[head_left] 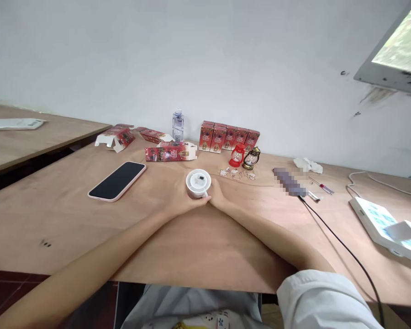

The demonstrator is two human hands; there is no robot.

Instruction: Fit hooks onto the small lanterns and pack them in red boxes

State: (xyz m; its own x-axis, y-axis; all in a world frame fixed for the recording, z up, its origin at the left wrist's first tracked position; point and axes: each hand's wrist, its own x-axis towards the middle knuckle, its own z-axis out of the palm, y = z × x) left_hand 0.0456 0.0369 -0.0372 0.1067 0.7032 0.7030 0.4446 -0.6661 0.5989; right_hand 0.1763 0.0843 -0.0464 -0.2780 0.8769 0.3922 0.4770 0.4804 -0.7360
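Between both hands, over the middle of the table, is a small white lantern point(197, 181), its round base facing up at me. A dark spot like a switch shows on the base, and a loop-like handle sticks out at its lower right. My left hand point(182, 200) is wrapped round its left and near side, with the thumb reaching across to the handle. My right hand point(218, 193) closes on its right side; its fingertips are partly hidden. Beyond stand a red lantern point(237, 156) and a bronze lantern point(251, 158), with several small metal pieces point(235, 173) before them.
Several red boxes point(216, 139) stand along the wall beside a water bottle point(178, 124). An opened red box point(169, 152) lies nearer. A phone point(117, 181) lies left. Right are a blurred dark device point(289, 182) with a cable, screwdriver point(326, 188), crumpled tissue point(308, 165) and power strip point(373, 219).
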